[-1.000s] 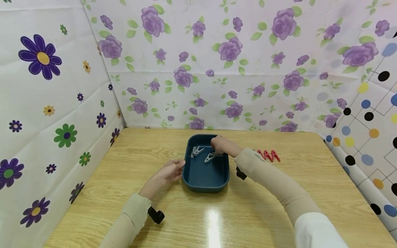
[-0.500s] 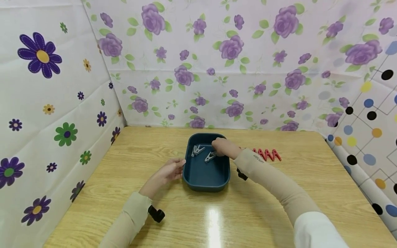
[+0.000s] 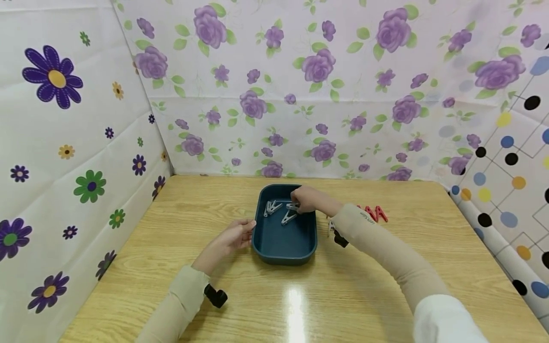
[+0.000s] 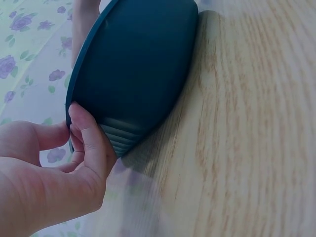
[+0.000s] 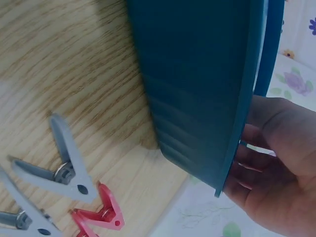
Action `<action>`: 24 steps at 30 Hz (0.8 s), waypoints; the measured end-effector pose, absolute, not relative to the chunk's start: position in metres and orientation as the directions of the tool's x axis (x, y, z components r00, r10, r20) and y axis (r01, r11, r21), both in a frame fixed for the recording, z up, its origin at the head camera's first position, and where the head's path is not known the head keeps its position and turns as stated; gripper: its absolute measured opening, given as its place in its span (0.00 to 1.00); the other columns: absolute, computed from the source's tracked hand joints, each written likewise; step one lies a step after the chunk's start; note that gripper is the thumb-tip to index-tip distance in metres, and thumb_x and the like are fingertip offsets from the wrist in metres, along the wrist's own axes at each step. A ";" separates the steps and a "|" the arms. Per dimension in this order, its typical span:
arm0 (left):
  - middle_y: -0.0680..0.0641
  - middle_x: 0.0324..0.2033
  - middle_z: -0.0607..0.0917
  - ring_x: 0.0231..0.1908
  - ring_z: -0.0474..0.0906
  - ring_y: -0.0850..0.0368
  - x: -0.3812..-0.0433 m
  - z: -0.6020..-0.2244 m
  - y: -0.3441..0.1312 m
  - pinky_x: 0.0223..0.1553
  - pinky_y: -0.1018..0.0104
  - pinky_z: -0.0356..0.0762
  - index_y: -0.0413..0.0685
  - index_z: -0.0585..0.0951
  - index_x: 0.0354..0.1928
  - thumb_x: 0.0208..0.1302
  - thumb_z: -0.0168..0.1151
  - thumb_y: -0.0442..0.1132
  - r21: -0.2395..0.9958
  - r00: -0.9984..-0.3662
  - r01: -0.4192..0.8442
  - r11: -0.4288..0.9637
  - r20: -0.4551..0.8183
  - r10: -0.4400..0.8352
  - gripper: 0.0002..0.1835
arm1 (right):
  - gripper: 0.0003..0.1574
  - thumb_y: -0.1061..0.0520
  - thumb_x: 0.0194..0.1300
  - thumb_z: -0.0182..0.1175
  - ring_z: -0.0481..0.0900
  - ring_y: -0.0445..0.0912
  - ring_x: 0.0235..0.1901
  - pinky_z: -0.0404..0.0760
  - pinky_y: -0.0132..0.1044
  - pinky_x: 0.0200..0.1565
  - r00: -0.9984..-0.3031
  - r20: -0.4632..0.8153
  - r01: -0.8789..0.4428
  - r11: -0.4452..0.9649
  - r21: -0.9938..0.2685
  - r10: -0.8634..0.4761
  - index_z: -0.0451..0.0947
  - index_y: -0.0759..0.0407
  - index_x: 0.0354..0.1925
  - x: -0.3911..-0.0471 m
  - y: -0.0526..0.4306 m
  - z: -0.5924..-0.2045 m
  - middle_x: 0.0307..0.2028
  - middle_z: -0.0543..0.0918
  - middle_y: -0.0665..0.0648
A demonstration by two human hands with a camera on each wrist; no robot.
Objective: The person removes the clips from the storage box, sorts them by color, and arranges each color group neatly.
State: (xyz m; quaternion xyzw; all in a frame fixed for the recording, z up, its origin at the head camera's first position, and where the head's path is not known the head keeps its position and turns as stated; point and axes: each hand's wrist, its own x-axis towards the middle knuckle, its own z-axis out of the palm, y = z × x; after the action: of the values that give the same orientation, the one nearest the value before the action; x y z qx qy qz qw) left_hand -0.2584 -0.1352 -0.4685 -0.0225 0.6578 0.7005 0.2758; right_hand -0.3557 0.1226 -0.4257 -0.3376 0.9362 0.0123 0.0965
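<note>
A dark blue rectangular bin (image 3: 283, 243) stands on the table. My left hand (image 3: 236, 237) grips its left rim; the left wrist view shows the thumb outside the near corner, fingers curled below the rim. My right hand (image 3: 308, 199) reaches over the right rim into the bin, fingers curled at a pale grey clothespin (image 3: 292, 206). The bin wall hides those fingertips in the right wrist view. Just below that clothespin, a grey piece (image 3: 289, 218) shows; whether it belongs to the same one I cannot tell. More grey clothespins (image 3: 272, 208) lie at the bin's left side.
Right of the bin, red clothespins (image 3: 377, 214) lie in a row, partly behind my right sleeve. Grey clothespins (image 5: 61, 168) lie beside them near the bin wall. Patterned cloth (image 3: 257, 138) hangs along the table's back edge and both sides.
My right wrist has shifted slightly right, and the clothespin at its fingers has turned. Grey clothespins now show beside the right sleeve. My left hand stays on the rim.
</note>
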 end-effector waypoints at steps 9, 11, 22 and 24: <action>0.54 0.29 0.80 0.28 0.75 0.64 -0.260 -0.471 -0.135 0.31 0.73 0.76 0.32 0.65 0.65 0.76 0.46 0.41 0.907 -0.850 -0.420 0.020 -0.401 0.341 0.23 | 0.16 0.58 0.63 0.62 0.78 0.49 0.38 0.78 0.44 0.45 -0.746 -0.046 -0.648 0.740 -0.180 -0.664 0.77 0.63 0.49 -0.347 0.131 -0.419 0.43 0.81 0.61; 0.54 0.29 0.80 0.28 0.75 0.64 -0.260 -0.472 -0.135 0.31 0.73 0.75 0.32 0.65 0.64 0.76 0.46 0.41 0.908 -0.851 -0.419 0.019 -0.400 0.341 0.22 | 0.17 0.57 0.65 0.61 0.78 0.50 0.40 0.78 0.44 0.46 -0.752 -0.023 -0.642 0.740 -0.199 -0.658 0.76 0.63 0.51 -0.344 0.133 -0.418 0.45 0.80 0.62; 0.52 0.30 0.81 0.29 0.76 0.63 -0.259 -0.472 -0.135 0.30 0.73 0.76 0.32 0.65 0.64 0.76 0.47 0.41 0.906 -0.849 -0.422 0.013 -0.401 0.344 0.23 | 0.18 0.56 0.66 0.61 0.79 0.52 0.47 0.80 0.44 0.49 -0.760 0.099 -0.642 0.717 -0.272 -0.643 0.77 0.63 0.51 -0.328 0.145 -0.422 0.47 0.81 0.62; 0.52 0.31 0.81 0.29 0.76 0.63 -0.259 -0.471 -0.135 0.30 0.73 0.76 0.32 0.65 0.65 0.76 0.46 0.41 0.907 -0.848 -0.422 0.012 -0.399 0.350 0.23 | 0.18 0.56 0.65 0.62 0.80 0.51 0.48 0.80 0.44 0.49 -0.768 0.124 -0.634 0.721 -0.281 -0.628 0.77 0.62 0.51 -0.325 0.147 -0.423 0.48 0.81 0.61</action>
State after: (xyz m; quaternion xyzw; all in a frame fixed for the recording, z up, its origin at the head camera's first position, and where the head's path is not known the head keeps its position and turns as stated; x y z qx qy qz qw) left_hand -0.2592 -0.1349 -0.4713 -0.0272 0.6561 0.7023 0.2747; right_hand -0.3254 0.1469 -0.4225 -0.3401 0.9274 -0.1552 -0.0102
